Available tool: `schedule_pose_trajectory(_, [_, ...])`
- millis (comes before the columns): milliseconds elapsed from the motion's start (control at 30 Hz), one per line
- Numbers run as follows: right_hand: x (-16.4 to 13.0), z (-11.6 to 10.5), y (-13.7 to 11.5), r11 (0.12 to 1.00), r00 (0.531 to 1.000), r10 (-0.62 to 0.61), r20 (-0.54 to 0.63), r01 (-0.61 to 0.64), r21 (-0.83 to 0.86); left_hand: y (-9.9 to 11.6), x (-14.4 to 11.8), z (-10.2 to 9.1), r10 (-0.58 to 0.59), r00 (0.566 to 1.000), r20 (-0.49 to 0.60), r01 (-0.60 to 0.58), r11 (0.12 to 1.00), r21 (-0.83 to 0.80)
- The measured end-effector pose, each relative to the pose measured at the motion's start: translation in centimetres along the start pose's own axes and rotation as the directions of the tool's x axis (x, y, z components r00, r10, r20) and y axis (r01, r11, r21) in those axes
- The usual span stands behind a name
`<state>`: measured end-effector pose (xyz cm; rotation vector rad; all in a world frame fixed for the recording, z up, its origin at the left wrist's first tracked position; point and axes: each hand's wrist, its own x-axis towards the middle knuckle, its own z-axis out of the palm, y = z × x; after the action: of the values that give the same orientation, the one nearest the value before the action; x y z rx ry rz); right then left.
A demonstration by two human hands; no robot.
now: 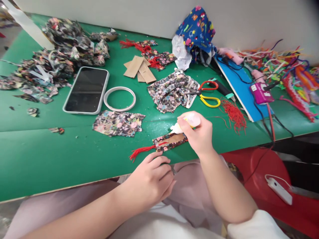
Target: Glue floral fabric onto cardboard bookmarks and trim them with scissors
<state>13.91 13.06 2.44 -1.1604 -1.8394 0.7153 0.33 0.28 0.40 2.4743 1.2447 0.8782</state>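
My right hand (pixel 201 132) is wrapped round a white glue bottle (pixel 191 119), tilted with its nozzle down to the left. The nozzle is at the upper edge of a bookmark (pixel 171 140), a strip of brown card with dark floral fabric folded round its edges. A red tassel (pixel 141 151) sticks out from the bookmark's left end. The right end is hidden behind my right hand. My left hand (pixel 152 177) rests at the table's front edge, fingers loosely bent and a little apart, fingertips close to the bookmark's lower edge.
On the green table (pixel 74 156) lie a floral fabric piece (pixel 118 123), a tape roll (pixel 119 109), a phone (pixel 86 90), brown cards (pixel 141 68), scissors (pixel 208 94) and red threads (pixel 234 116). Fabric scraps (pixel 67 49) heap at left. Cords and a purple device (pixel 261 93) lie right.
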Motion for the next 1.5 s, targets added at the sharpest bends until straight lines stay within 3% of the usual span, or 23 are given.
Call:
schedule_pose_trajectory(300, [-0.7, 1.6, -1.6, 0.998, 0.993, -0.068, 0.092, 0.069, -0.004, 0.0, -0.3, 0.1, 0.0, 1.0, 0.011, -0.001, 1.0, 0.01])
schedule_pose_trajectory(633, [-1.3, 3.2, -2.8, 0.989, 0.985, -0.149, 0.092, 0.146, 0.034, 0.0, -0.3, 0.3, 0.008, 1.0, 0.025, -0.008, 1.0, 0.011])
schedule_pose_trajectory(967, [-0.7, 1.9, -2.1, 0.99, 0.988, -0.144, 0.06, 0.144, -0.002, 0.0, -0.3, 0.2, -0.006, 1.0, 0.014, 0.005, 1.0, 0.008])
schedule_pose_trajectory(1167, [-1.0, 2.3, -2.2, 0.985, 0.98, -0.171, 0.102, 0.168, 0.04, -0.1, -0.3, 0.3, 0.002, 1.0, 0.012, -0.002, 1.0, -0.01])
schedule_pose_trajectory(1500, [-0.4, 1.4, -1.5, 0.996, 0.993, -0.092, 0.075, 0.093, -0.013, 0.0, -0.2, 0.1, 0.007, 1.0, 0.006, -0.007, 1.0, 0.007])
